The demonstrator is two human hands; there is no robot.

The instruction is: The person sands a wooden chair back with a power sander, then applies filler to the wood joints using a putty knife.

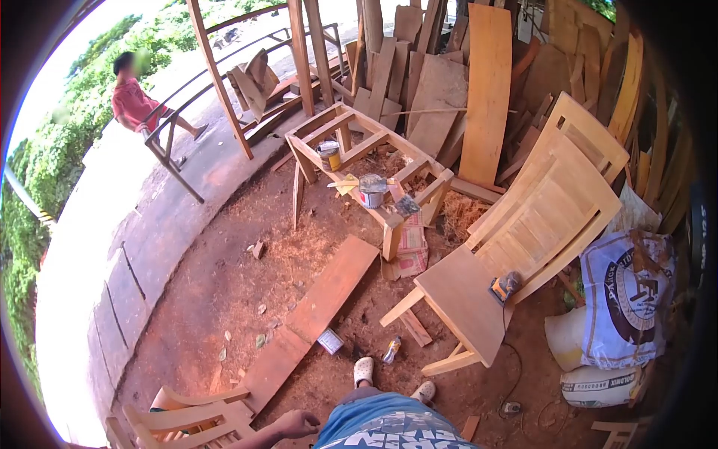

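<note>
My left hand (297, 424) hangs low beside my blue shorts, with its fingers loosely bent and nothing visible in it. Nearest to it is a wooden chair (187, 419) at the bottom left, partly cut off by the frame. My right hand is out of view. To the right of my feet stands an unpainted wooden chair (460, 295) with a tall slatted back. A yellow and black power sander (506, 286) rests on its seat. Ahead, a bare wooden table frame (366, 153) carries an open can (372, 196) with a flat blade across it and another can (329, 156).
Reddish planks (333, 288) lie on the dirt, near a small tin (330, 341) and a bottle (391, 349). Filled sacks (628, 299) stand at right, with a cord (516, 367) on the ground. Boards (486, 97) lean behind. A person (138, 101) is by a railing outside.
</note>
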